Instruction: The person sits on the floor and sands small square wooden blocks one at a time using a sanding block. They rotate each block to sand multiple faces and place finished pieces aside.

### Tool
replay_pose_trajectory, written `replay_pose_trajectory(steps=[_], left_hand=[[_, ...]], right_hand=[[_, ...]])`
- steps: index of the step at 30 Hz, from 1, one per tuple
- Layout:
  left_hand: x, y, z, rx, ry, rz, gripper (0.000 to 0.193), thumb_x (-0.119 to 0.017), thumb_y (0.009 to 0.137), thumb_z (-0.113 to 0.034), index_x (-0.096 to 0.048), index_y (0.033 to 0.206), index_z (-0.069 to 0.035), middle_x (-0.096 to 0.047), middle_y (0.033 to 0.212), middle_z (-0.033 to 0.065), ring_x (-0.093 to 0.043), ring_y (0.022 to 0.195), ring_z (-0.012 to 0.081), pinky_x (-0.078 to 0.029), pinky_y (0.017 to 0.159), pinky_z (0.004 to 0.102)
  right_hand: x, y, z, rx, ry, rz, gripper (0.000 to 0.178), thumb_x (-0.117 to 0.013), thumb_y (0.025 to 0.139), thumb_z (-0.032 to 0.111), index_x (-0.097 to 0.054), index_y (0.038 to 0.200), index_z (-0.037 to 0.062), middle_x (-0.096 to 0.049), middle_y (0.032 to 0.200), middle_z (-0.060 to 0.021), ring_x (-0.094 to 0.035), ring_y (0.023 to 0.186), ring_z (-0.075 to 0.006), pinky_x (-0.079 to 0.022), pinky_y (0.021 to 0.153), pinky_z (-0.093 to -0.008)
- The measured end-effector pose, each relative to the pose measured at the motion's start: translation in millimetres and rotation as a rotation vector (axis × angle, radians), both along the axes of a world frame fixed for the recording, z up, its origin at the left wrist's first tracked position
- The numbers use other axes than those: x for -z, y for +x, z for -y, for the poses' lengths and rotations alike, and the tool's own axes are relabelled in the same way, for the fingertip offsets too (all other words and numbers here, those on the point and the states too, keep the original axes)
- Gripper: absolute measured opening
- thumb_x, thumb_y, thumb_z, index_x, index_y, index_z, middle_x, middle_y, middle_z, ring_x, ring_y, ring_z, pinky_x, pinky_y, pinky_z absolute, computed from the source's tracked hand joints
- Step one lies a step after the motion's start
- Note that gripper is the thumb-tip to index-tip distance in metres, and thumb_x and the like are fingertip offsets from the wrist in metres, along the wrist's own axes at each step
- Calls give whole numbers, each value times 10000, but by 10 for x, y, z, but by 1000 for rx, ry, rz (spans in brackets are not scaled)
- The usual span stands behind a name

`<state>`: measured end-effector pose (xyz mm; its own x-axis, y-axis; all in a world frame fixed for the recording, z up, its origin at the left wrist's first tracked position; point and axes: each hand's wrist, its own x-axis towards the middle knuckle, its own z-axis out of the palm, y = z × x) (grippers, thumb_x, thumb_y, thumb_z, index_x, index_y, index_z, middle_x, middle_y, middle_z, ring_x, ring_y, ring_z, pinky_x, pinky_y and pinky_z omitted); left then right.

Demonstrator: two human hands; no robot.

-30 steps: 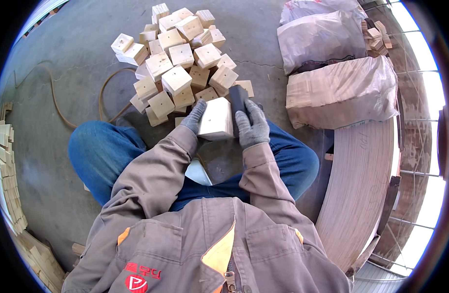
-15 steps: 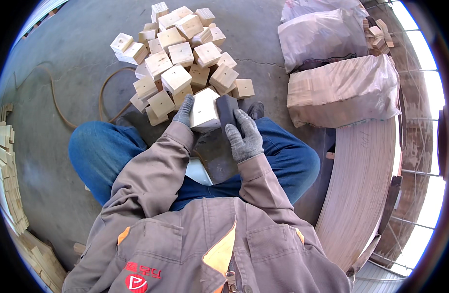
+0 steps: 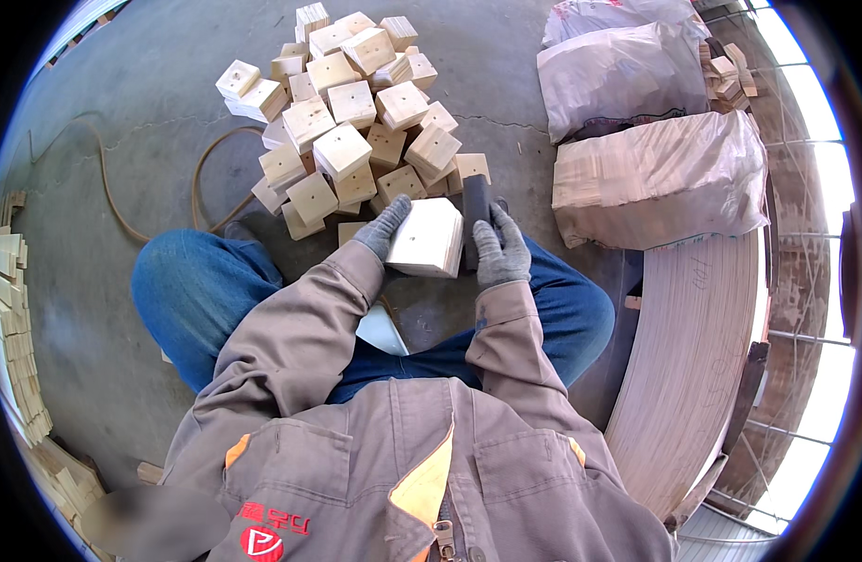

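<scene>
Block is showing near frame centre, left hand pinching its left side; right hand is clasping dark bar just beside its right face. Pile is lying upper centre.

The block pile is lying on the floor, before the person. Nearer than this pile, the block is sitting in the left hand, and the pad is standing just beside it, to its right, in the right hand. The hose is running left of the pile, and planks are lying at the far left. On the right, two sacks are resting one behind another; nearer, the stack is lying.
</scene>
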<state>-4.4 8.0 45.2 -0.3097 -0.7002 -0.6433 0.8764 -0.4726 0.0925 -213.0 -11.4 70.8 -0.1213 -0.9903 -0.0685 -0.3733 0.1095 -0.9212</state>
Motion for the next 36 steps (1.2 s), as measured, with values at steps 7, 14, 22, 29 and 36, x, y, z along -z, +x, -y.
replay_pose_trajectory(steps=[7,14,22,29,36], left_hand=[[19,-3,40,-51,-54,-104,610,-763,906,-441,-598,1342,-47,-701,1252,157,-692,1118,358,-559,973,599],[430,231,121,-132,-10,46,701,-545,962,-664,-552,1428,-140,-635,1361,160,-657,1142,442,-537,923,677],[52,130,82,-188,-17,0,592,-550,1017,-542,-585,1348,-52,-704,1220,174,-732,1023,341,-651,845,529],[-88,19,34,-44,54,52,589,-706,938,-485,-604,1339,-66,-714,1213,151,-718,1054,330,-604,900,559],[120,-62,-76,30,-189,-19,599,-766,904,-427,-624,1316,-16,-716,1216,143,-707,1088,282,-566,997,444]], right_hand=[[12,-94,-89,27,66,47,463,-734,950,161,-616,1366,-5,-689,1251,-148,-670,1105,-214,-514,999,-315],[-168,137,-177,-102,10,34,473,-738,939,175,-612,1357,-9,-635,1335,-181,-628,1206,-260,-483,1053,-341],[-315,377,-300,-315,-150,-208,495,-711,950,139,-575,1397,-24,-620,1367,-181,-602,1259,-265,-453,1093,-347],[-168,227,-142,-142,-164,-193,448,-724,928,170,-629,1321,-24,-622,1338,-235,-592,1265,-363,-427,1126,-404],[8,-171,24,75,39,-253,513,-724,960,212,-583,1382,-44,-672,1294,-190,-644,1172,-244,-496,1023,-332]])
